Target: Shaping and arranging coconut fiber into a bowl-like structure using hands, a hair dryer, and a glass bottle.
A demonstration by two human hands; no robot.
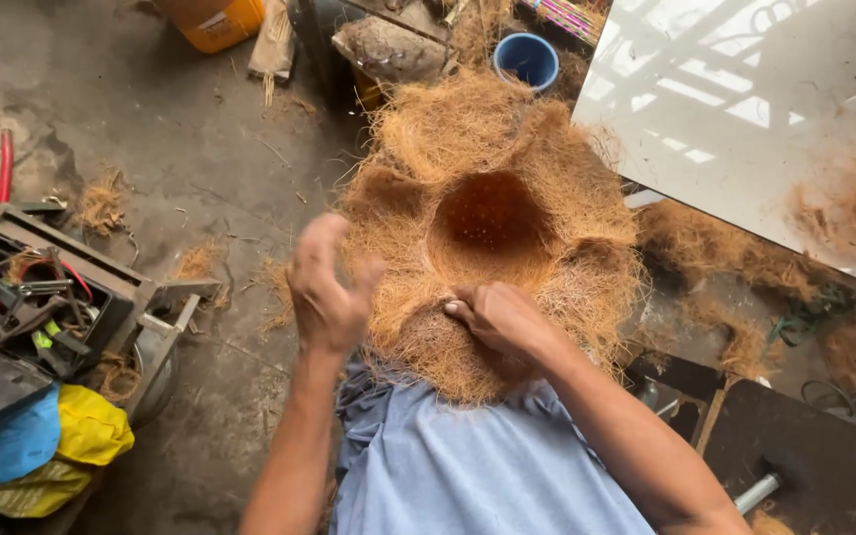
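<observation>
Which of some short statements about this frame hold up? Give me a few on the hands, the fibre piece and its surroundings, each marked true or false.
1. The right hand rests on the rim of the brown fibre basket. True.
2. The left hand lies flat inside the basket's hollow. False: it is raised at the basket's left edge, fingers curled and blurred.
3. A blue tub stands beyond the basket. True.
4. The basket sits on the white board. False: it lies on the person's lap, over blue cloth, beside the board.
5. An open toolbox is on the person's left. True.
</observation>
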